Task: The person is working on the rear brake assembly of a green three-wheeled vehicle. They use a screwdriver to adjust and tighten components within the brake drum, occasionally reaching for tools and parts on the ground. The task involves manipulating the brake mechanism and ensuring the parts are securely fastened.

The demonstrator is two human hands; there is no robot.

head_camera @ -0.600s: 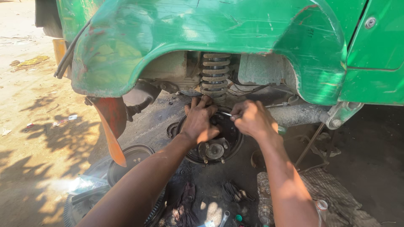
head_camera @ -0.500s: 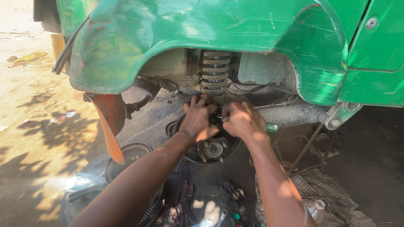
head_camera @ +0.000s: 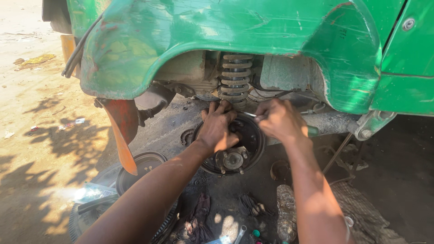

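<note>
Under a green vehicle's wheel arch [head_camera: 217,40], a dark round brake backing plate with a bare hub [head_camera: 231,159] faces me. My left hand [head_camera: 218,127] presses on the upper part of that plate, fingers curled against it. My right hand [head_camera: 280,120] is closed around a thin metal tool [head_camera: 249,114] whose tip points left toward the top of the plate; a green handle end [head_camera: 313,131] sticks out behind the hand. Above both hands hangs a coil spring [head_camera: 235,77]. What the tool tip touches is hidden by my fingers.
A removed brake drum [head_camera: 141,168] lies on the ground at lower left beside an orange mud flap [head_camera: 121,135]. Dark rags [head_camera: 199,219], a clear plastic bottle [head_camera: 285,212] and small tools lie below the hub. A grey axle tube [head_camera: 330,123] runs to the right.
My view has shifted slightly. Both hands have stayed on the brake plate, the right hand drawing a little closer to the left with the tool.
</note>
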